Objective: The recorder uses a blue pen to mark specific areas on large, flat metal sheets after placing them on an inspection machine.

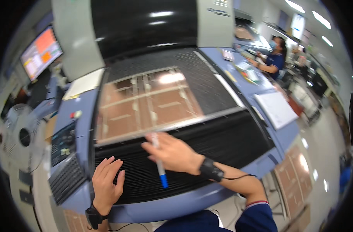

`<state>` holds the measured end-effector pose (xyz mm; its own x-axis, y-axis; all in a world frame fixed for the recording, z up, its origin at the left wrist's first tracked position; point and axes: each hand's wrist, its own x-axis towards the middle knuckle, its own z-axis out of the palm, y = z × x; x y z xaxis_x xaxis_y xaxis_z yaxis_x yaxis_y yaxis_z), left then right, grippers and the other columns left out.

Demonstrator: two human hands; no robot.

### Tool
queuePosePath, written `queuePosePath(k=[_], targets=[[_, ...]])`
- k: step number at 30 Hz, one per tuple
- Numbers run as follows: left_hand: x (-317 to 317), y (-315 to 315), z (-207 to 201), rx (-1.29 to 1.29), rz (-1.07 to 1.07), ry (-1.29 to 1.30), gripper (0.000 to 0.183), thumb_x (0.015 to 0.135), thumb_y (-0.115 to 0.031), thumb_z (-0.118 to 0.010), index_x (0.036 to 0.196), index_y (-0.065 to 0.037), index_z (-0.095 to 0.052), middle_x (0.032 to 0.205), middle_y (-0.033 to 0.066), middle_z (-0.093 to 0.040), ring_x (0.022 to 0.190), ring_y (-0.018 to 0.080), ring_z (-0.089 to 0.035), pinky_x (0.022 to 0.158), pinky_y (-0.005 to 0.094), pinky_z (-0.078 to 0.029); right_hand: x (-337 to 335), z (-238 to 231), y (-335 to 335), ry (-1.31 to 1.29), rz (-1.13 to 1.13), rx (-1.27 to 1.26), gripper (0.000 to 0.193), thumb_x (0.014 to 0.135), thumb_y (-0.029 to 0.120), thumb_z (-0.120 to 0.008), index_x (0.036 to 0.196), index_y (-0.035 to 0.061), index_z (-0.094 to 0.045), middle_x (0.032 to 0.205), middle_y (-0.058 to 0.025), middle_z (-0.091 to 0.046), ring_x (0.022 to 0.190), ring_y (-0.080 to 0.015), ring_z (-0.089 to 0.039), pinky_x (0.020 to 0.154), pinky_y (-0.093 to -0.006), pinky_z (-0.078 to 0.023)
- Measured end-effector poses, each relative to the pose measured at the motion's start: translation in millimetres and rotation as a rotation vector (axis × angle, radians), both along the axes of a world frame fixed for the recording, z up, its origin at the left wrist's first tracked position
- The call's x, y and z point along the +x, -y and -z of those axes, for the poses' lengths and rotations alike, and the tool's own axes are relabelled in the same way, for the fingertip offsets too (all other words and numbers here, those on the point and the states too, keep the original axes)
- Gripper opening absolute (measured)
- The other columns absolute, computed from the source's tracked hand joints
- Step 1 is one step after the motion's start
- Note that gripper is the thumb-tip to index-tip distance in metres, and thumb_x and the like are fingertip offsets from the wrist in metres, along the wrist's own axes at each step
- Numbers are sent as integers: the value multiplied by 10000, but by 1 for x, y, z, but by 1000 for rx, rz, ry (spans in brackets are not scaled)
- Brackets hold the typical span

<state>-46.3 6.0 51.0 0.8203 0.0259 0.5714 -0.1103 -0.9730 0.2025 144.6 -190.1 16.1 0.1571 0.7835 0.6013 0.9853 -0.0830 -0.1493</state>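
Head view: the white pen with a blue cap (pixel 159 162) sits gripped in my right hand (pixel 172 154), over the black ribbed bed (pixel 230 143) near its front edge; its tip touches the brown sheet (pixel 145 104). My left hand (pixel 106 179) lies open and flat on the bed, near the front left corner; a keyboard (pixel 66 178) sits just beyond that edge.

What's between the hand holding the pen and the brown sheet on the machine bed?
In the head view, only a narrow strip of black ribbed bed separates the right hand, gripping the pen, from the brown sheet; the pen's tip nearly reaches its edge.

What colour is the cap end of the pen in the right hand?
Blue, on a white pen held by the right hand; head view.
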Motion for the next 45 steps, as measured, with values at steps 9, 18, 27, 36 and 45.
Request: queuePosePath(k=[9, 18, 27, 36, 45], targets=[[33, 29, 52, -130, 360, -56, 517, 798, -309, -783, 1135, 64, -662, 1070, 207, -705, 943, 371, -694, 811, 423, -545, -25, 22, 8, -49, -31, 144, 457, 901, 131, -625, 1324, -29, -562, 1369, -275, -579, 1135, -349, -673, 1007, -425, -552], [30, 35, 43, -197, 417, -119, 316, 713, -85, -774, 990, 53, -710, 898, 157, -718, 838, 320, -711, 738, 387, -569, -32, 29, 15, -139, -84, 80, 483, 888, 138, -621, 1328, -43, -540, 1363, -301, -567, 1149, -366, -658, 1005, -439, -545], [28, 30, 45, -198, 430, -64, 193, 667, -21, -759, 849, 22, -711, 787, 130, -711, 758, 292, -717, 718, 397, -590, -40, 26, 15, -96, -94, 177, 211, 870, 132, -653, 1019, -5, -715, 1128, -221, -705, 1026, -299, -709, 954, -421, -593], [26, 26, 47, -196, 508, -114, 267, 644, 51, -712, 907, 59, -666, 846, 175, -702, 756, 341, -699, 701, 426, -573, -41, 29, 17, -113, -90, 161, 219, 847, 147, -674, 999, -5, -718, 1052, -185, -730, 983, -276, -715, 930, -405, -600], [27, 34, 49, -268, 416, -122, 171, 650, 30, -741, 810, 23, -681, 772, 137, -702, 720, 285, -712, 690, 378, -591, -36, 35, 17, -221, -177, 188, 228, 778, 136, -696, 945, -20, -688, 876, -142, -683, 829, -253, -688, 807, -350, -601]])
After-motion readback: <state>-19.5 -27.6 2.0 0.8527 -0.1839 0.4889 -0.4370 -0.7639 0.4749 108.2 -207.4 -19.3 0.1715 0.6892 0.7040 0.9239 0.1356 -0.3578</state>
